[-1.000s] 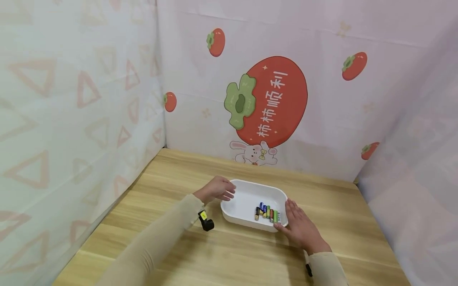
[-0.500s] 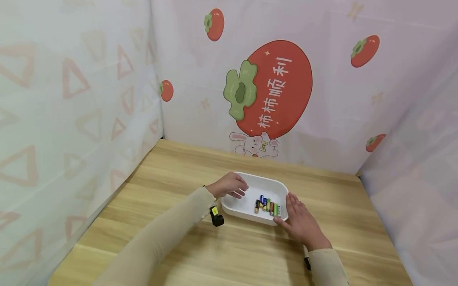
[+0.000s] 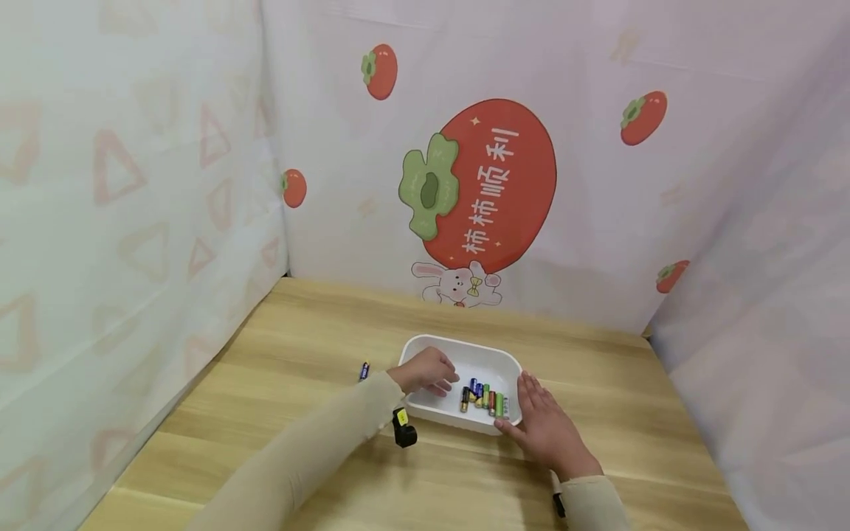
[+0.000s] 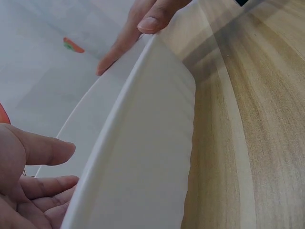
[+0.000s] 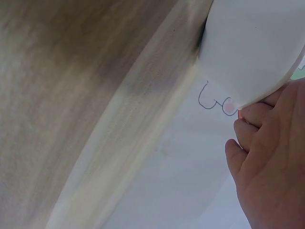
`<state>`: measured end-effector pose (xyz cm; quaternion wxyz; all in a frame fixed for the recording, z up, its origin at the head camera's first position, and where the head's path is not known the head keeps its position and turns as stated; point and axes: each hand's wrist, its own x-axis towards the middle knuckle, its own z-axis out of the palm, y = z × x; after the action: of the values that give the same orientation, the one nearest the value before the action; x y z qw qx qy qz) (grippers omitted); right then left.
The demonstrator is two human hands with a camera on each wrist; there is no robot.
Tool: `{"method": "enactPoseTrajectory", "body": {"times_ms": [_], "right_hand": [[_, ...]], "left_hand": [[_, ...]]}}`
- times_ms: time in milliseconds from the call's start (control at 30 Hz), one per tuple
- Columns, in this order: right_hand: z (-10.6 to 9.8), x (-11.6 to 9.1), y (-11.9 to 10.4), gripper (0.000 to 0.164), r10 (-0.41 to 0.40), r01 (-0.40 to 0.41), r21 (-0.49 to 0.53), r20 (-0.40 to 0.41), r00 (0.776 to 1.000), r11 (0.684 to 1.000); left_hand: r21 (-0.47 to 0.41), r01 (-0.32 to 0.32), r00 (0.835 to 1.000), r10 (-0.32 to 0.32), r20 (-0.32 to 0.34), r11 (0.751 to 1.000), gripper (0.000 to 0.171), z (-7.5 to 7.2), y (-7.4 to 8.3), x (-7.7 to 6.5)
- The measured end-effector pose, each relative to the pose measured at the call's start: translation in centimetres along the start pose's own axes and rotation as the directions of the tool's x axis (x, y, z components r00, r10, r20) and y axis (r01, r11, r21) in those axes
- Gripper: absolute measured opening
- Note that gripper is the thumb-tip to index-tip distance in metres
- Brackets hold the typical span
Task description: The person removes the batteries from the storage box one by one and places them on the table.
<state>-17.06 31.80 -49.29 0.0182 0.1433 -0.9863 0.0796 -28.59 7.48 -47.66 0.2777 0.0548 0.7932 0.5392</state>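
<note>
Head view: my left hand has shifted from the left end of the white tray to over its inside, so my reach is nearer the batteries, at least 7, bunched toward the right. 1 blue battery now shows on the table, beside my left sleeve. My right hand rests straight-fingered against the tray's right end.

Left wrist view: my left thumb and fingers are loose and apart, nothing visible between them.

Right wrist view: my right fingers touch the rim.

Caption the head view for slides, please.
Left hand over, right hand against a white oval tray of multicoloured cylindrical batteries.
</note>
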Motion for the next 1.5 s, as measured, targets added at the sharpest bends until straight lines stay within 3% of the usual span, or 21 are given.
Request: {"method": "enactPoseTrajectory", "body": {"times_ms": [133, 467, 733, 1167, 1267, 1500], "right_hand": [[0.4, -0.5, -0.4, 0.098, -0.006, 0.006, 0.004, -0.017, 1.0, 1.0], [0.0, -0.1, -0.4, 0.1, -0.003, 0.003, 0.009, -0.003, 1.0, 1.0], [0.4, 0.1, -0.4, 0.101, -0.003, 0.003, 0.024, 0.0, 1.0, 1.0], [0.3, 0.2, -0.1, 0.101, -0.002, 0.002, 0.021, 0.009, 1.0, 1.0], [0.4, 0.3, 0.0, 0.1, -0.002, 0.002, 0.013, 0.008, 1.0, 1.0], [0.2, 0.2, -0.2, 0.099, 0.0, 0.0, 0.028, 0.019, 1.0, 1.0]], "left_hand": [[0.013, -0.002, 1.0, 0.002, -0.002, 1.0, 0.018, 0.5, -1.0, -0.1], [0.135, -0.001, 0.997, 0.011, -0.072, 0.991, 0.021, 1.4, -1.0, 0.4], [0.182, -0.008, 0.998, 0.021, -0.067, 0.983, 0.025, 2.3, -1.5, 0.7], [0.25, -0.043, 0.997, 0.058, -0.053, 0.967, 0.007, 3.3, -0.7, 0.9], [0.306, -0.039, 0.997, 0.056, -0.048, 0.951, 0.009, 3.5, -0.8, 1.2], [0.478, -0.06, 0.994, 0.096, -0.051, 0.876, 0.029, 4.0, -1.2, 1.8]]}}
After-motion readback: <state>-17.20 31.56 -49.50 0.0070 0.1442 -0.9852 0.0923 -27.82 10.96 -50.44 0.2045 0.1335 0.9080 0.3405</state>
